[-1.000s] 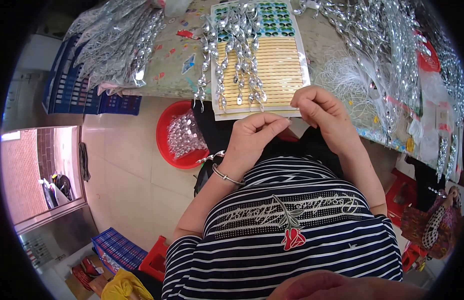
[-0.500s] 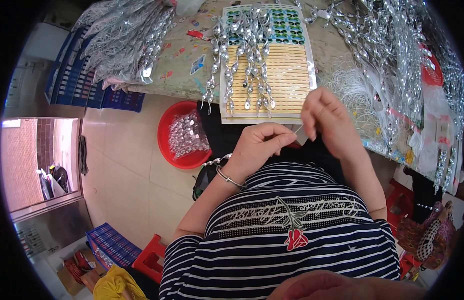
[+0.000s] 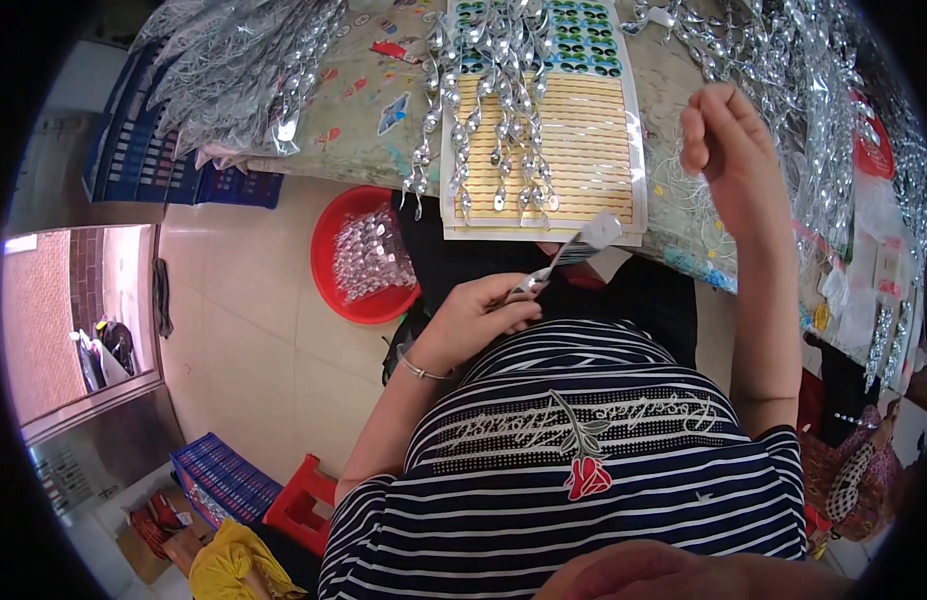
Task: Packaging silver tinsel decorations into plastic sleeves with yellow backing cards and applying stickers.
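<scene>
My left hand (image 3: 479,315) is closed round a shiny silver twisted strip (image 3: 582,242), held low before my striped shirt. The strip's broad end sticks out up and to the right, below the table's front edge. Raised over the right side of the table, my right hand (image 3: 732,145) has its fingers curled together in a pinch; anything thin between them is too small to make out. Several silver twisted strands (image 3: 499,130) hang over a sheet with yellow stripes (image 3: 594,150) and green oval stickers at the table's front.
White threads and a heap of silver strands (image 3: 809,150) cover the table's right side. Bagged silver strands (image 3: 239,90) lie at the left. Below stands a red basin (image 3: 329,290) of silver pieces, and a red stool (image 3: 306,500) is at lower left.
My right hand has risen away from my left, up and to the right. My left hand has moved slightly down and left, and the silver strip now shows in it.
</scene>
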Demonstrator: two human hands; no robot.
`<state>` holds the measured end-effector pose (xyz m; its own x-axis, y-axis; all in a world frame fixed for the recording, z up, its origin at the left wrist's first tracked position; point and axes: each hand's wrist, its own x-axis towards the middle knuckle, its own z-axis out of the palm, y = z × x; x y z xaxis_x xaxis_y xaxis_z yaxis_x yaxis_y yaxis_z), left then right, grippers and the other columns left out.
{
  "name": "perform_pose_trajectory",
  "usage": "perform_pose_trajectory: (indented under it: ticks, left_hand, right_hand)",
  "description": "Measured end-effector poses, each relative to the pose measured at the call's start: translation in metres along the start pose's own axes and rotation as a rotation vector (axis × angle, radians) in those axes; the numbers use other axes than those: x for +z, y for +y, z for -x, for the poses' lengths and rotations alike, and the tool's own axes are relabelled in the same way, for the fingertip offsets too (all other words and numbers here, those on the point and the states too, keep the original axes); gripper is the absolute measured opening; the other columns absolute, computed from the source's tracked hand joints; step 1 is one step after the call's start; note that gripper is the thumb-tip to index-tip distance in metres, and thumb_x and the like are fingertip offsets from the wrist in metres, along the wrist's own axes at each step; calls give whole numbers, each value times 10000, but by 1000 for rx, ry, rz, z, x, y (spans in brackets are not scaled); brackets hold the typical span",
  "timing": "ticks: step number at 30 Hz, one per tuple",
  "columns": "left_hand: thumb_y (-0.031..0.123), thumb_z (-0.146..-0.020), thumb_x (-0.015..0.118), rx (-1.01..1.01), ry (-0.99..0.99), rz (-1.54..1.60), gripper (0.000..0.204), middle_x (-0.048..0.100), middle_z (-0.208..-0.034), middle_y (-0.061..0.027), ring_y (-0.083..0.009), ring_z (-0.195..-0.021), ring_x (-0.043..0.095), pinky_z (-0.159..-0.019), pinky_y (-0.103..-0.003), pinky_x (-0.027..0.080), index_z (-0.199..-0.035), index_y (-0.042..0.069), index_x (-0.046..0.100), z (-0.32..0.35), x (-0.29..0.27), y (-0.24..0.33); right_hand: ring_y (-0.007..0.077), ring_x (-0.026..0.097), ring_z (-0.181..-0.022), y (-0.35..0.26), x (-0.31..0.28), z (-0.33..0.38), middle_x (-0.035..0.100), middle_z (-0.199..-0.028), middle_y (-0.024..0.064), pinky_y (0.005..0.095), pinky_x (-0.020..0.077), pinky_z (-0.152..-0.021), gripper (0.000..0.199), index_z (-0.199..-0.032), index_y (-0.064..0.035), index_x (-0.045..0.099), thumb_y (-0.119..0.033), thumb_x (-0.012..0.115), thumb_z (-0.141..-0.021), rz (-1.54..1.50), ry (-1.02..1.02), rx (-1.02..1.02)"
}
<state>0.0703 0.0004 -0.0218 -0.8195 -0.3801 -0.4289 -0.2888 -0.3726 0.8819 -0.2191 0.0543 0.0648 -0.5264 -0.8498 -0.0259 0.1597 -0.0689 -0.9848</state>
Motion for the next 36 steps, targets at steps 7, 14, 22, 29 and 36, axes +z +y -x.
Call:
perform_pose_trajectory:
  ticks: [7,14,22,29,36]
  left_hand:
    - [149,-912,603,136,311,-146,203,643,-785,20,2,-566,476,-475,-148,360,-1081,49,653,-3,-28,30]
    - [174,-911,584,283,604,-406,260,618,-788,-71,-156,-715,553,-665,-290,444,-1080,-22,612,-73,-67,92]
    - [49,-842,572,800,727,-894,352,551,-1126,-251,-400,-1049,520,-915,-432,421,-1179,-52,543,-120,-78,78]
    - [41,-856,539,567,857,-985,418,551,-1157,-262,-418,-1058,516,-937,-454,400,-1250,-80,470,-91,-91,48]
    - [32,-901,480,443,763,-447,386,597,-1117,-216,-325,-1017,585,-898,-374,446,-1276,-56,456,-105,-107,41]
  right_hand:
    - [106,591,-803,-4,-26,-85,617,-960,39,239,489,-767,246,-1131,-32,529,-227,463,-996,117,-163,-96]
    - [235,572,-1119,28,11,-124,534,-1281,134,341,486,-923,417,-1299,-19,461,-250,536,-960,479,-120,-132]
    - [312,299,-1372,60,65,-100,212,-1531,88,382,359,-1085,904,-1467,-239,247,74,629,-709,1481,-497,-665]
    - [281,201,-1426,53,91,-106,108,-1571,73,422,249,-1146,943,-1505,-234,137,64,586,-730,1769,-854,-847]
    - [262,170,-1438,57,123,-115,110,-1572,78,435,175,-1166,996,-1505,-122,81,17,641,-693,1796,-1019,-838]
